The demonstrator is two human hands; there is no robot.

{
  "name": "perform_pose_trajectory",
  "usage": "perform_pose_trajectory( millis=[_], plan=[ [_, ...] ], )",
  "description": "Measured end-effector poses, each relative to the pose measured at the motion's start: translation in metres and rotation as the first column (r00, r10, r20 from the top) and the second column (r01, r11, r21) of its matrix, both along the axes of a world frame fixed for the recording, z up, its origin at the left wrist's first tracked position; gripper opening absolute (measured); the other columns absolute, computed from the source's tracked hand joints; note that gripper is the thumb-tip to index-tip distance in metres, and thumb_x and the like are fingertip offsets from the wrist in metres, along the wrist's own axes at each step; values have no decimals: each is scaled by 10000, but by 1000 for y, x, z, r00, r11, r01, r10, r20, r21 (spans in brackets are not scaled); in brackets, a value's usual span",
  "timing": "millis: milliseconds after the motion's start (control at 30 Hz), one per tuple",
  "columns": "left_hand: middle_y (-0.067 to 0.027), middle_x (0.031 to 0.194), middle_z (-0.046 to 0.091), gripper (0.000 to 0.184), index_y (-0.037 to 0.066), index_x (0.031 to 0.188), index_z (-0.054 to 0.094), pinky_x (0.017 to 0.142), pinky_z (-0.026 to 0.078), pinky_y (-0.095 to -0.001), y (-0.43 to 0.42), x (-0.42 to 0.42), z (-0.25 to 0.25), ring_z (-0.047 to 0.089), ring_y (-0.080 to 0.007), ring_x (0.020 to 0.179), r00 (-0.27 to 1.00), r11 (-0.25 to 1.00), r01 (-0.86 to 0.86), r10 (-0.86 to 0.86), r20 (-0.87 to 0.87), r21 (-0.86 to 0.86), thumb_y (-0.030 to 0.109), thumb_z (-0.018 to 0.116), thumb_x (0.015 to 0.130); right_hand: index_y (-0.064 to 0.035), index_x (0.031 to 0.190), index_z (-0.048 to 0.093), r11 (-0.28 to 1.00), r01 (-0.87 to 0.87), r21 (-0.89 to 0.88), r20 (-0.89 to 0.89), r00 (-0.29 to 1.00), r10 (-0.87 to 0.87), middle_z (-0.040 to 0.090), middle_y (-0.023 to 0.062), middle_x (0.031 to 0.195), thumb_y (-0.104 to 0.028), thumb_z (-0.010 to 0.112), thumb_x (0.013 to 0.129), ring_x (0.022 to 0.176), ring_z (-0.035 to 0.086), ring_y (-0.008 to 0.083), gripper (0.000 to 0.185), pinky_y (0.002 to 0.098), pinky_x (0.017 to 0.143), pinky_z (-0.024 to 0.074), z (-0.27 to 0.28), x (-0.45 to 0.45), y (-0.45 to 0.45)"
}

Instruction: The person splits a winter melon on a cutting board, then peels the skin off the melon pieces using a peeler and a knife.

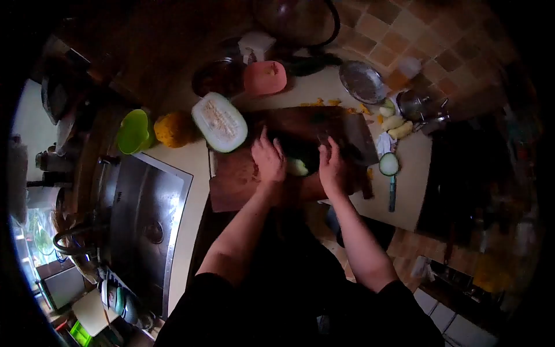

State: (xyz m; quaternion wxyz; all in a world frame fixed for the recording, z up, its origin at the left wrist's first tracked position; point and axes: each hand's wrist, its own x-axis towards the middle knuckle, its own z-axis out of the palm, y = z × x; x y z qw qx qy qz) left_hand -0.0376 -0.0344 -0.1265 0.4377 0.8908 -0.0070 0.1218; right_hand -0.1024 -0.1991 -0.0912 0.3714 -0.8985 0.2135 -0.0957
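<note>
Over the brown wooden board [231,188], the left hand [269,159] and right hand [332,169] are showing stretched fingers; whether grasping, I cannot tell. On this board, between them, a pale-green cut piece [298,168] is lying.

Left hand [269,161], right hand [333,172] over board [234,188]; cut gourd [219,122] nearby.

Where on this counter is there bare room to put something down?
Right of the green-handled tool, the counter is bare to its edge; a narrow bare strip runs between the sink and the cutting board. It is crowded behind the board, by the pink container and metal bowl, and at its back left, by the halved melon.
</note>
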Motion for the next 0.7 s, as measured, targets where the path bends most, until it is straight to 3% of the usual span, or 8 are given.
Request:
perform_pose_trajectory(
  millis=[67, 167, 233, 400, 433, 500, 600, 700],
  plan=[
    [-285, 1432, 498, 471, 11, 1483, 450, 1111, 396, -514, 2, 28, -3, 483, -469, 1310, 987, 989, 148, -146, 71, -25, 190, 506, 1051, -137, 1474, 511, 998, 36, 50, 151, 988, -43, 697, 205, 1259, -342, 569, 1061, 1126, 684, 395, 465, 452, 926, 542, -37, -12, -1],
    [-255, 1439, 525, 443, 24, 1463, 489, 1116, 408, -497, 13, 80, -20, 504, -446, 1318, 914, 926, 374, -376, 155, 38, 178, 509, 1048, -128, 1451, 535, 960, -12, 279, 35, 999, 2, 708, 207, 1224, -324, 582, 1053, 1129, 686, 377, 446, 460, 931, 540, -39, -45, 20],
    [-239, 1409, 567, 408, 25, 1421, 547, 1111, 420, -485, 14, 103, -28, 533, -434, 1302, 853, 868, 465, -491, 174, 173, 190, 519, 1049, -122, 1428, 554, 976, -65, 206, 88, 995, 48, 717, 196, 1203, -314, 591, 1048, 1120, 689, 378, 427, 453, 926, 542, -27, -49, 31],
    [-220, 1169, 675, 259, 50, 1167, 705, 970, 484, -489, 8, 113, -21, 609, -427, 1128, 910, 878, 414, -406, 84, -241, 195, 548, 1019, -121, 1343, 630, 975, -218, -39, 193, 956, 222, 716, 190, 1197, -287, 588, 1038, 1058, 687, 415, 349, 480, 885, 559, 1, 4, 33],
    [-213, 1140, 686, 256, 53, 1140, 719, 962, 486, -484, 7, 114, -16, 615, -416, 1123, 914, 864, 394, -405, 33, -313, 200, 549, 1018, -121, 1339, 628, 975, -221, -21, 110, 969, 222, 711, 189, 1206, -274, 574, 1043, 1071, 680, 414, 337, 476, 895, 555, 13, 16, 33],
    [-221, 1092, 689, 257, 47, 1129, 720, 955, 482, -483, 2, 115, -25, 620, -411, 1108, 927, 879, 372, -370, 65, -297, 200, 546, 1019, -121, 1332, 624, 973, -229, 20, -50, 972, 230, 699, 187, 1226, -250, 547, 1055, 1096, 666, 412, 316, 467, 917, 548, 37, 42, 37],
    [-229, 1113, 679, 263, 38, 1145, 707, 963, 472, -486, -1, 115, -25, 611, -416, 1111, 940, 915, 340, -332, 73, -219, 195, 531, 1028, -138, 1278, 656, 968, -220, -122, 107, 967, 233, 731, 200, 1073, -293, 519, 1046, 961, 698, 431, 311, 528, 811, 570, 10, 78, 38],
    [-241, 1187, 651, 273, 28, 1182, 684, 968, 462, -499, -9, 108, -28, 588, -431, 1126, 968, 947, 252, -243, 69, -198, 191, 520, 1036, -139, 1246, 663, 964, -203, -173, 35, 977, 212, 735, 198, 1028, -284, 536, 1034, 904, 703, 432, 286, 543, 771, 568, 0, 93, 38]
  ],
)
